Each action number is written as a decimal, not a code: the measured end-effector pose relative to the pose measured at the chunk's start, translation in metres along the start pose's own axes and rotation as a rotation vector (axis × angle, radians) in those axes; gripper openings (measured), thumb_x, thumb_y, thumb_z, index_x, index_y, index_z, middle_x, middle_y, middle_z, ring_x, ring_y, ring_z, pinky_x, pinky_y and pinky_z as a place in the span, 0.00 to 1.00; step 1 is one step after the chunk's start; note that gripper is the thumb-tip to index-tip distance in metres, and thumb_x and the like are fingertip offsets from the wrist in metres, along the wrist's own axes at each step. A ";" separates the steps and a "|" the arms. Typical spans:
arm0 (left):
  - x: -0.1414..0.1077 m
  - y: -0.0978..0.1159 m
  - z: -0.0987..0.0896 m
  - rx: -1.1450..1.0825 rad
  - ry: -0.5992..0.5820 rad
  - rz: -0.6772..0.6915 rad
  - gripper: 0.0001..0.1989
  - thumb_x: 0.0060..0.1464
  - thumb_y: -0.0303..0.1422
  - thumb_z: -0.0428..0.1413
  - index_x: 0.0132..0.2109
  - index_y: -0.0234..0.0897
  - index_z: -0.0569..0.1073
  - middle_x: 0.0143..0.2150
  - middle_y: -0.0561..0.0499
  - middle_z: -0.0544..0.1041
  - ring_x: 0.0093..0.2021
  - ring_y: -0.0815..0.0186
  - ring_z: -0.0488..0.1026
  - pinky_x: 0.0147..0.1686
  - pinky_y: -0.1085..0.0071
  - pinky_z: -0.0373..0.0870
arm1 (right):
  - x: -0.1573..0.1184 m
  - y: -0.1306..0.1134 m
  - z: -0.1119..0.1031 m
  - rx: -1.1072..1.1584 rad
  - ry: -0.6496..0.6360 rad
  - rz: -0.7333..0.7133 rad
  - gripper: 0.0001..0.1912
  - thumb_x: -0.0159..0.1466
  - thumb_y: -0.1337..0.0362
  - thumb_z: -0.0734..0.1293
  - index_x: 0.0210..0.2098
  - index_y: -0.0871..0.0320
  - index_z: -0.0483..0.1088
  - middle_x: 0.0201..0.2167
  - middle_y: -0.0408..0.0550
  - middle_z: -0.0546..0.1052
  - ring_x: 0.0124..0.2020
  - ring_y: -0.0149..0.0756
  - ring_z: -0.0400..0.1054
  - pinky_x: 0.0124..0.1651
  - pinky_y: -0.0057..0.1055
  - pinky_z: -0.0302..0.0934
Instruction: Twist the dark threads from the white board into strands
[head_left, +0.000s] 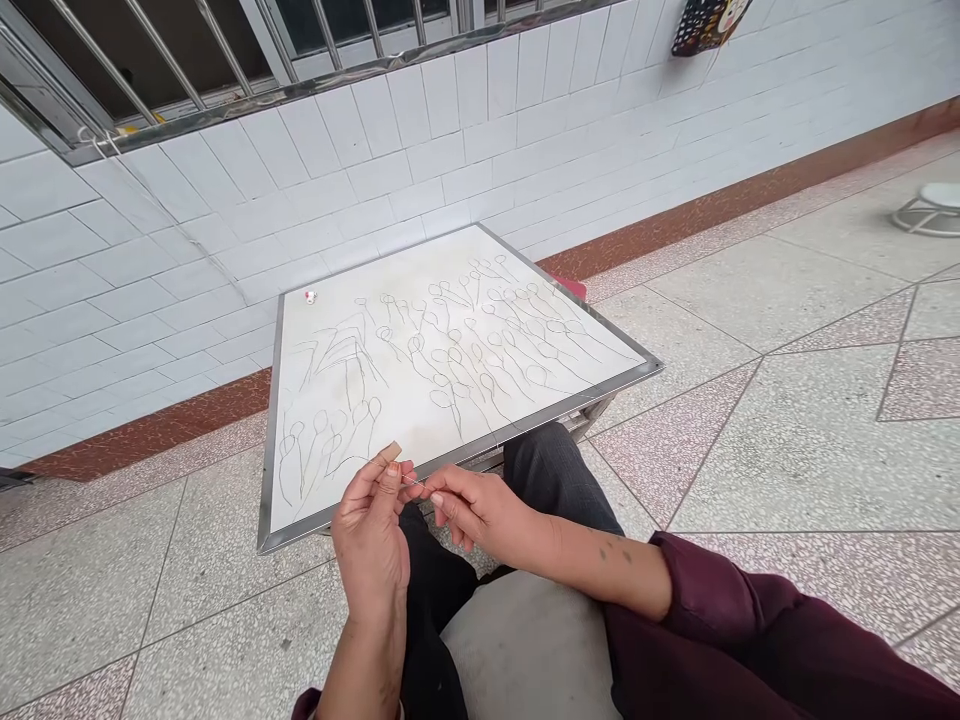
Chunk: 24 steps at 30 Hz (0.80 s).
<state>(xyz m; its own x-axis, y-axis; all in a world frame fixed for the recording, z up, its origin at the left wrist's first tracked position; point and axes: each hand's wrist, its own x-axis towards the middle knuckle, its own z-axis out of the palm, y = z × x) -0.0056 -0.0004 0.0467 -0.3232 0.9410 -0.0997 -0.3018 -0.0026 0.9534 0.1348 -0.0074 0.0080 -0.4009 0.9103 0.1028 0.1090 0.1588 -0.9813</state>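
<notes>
Through the head camera I see both hands meeting just beyond the near edge of the table (431, 262). The left hand (371, 530) has its grip clamped, thumb against fingers, on a small tan piece (391, 452) that sticks up past the fingertips. The right hand (487, 510) is pinched on a thin strand (414, 482), which stretches between the two hands; I cannot tell whether it joins the tan piece. Beyond them, looped wires (452, 355) lie spread over the white tabletop, with bent wires (351, 350) to their left. A small white-and-pink item (310, 297) sits near the far left corner, close to the tiled wall (360, 170).
</notes>
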 end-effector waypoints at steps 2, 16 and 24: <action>0.000 -0.001 -0.002 0.014 -0.029 0.007 0.16 0.45 0.37 0.68 0.42 0.36 0.82 0.34 0.49 0.80 0.35 0.67 0.75 0.33 0.73 0.74 | 0.001 0.000 0.001 0.038 -0.003 0.009 0.10 0.71 0.65 0.56 0.46 0.55 0.68 0.28 0.39 0.70 0.21 0.24 0.66 0.22 0.20 0.64; -0.002 -0.002 -0.003 0.085 -0.059 -0.001 0.20 0.48 0.40 0.66 0.47 0.36 0.81 0.31 0.51 0.79 0.30 0.69 0.74 0.33 0.72 0.73 | 0.006 0.005 -0.002 0.290 -0.066 0.111 0.12 0.69 0.57 0.61 0.39 0.58 0.69 0.22 0.36 0.66 0.16 0.21 0.58 0.17 0.18 0.57; -0.001 -0.001 0.000 0.058 0.013 -0.025 0.19 0.44 0.38 0.68 0.44 0.35 0.82 0.36 0.47 0.80 0.34 0.66 0.75 0.32 0.71 0.74 | 0.007 0.010 0.001 0.279 -0.074 0.084 0.12 0.70 0.56 0.59 0.39 0.57 0.67 0.20 0.34 0.66 0.14 0.21 0.56 0.15 0.17 0.54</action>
<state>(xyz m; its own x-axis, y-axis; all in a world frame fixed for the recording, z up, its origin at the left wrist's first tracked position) -0.0050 -0.0013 0.0457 -0.3278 0.9362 -0.1265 -0.2570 0.0405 0.9656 0.1319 -0.0003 -0.0016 -0.4675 0.8838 0.0172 -0.1057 -0.0365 -0.9937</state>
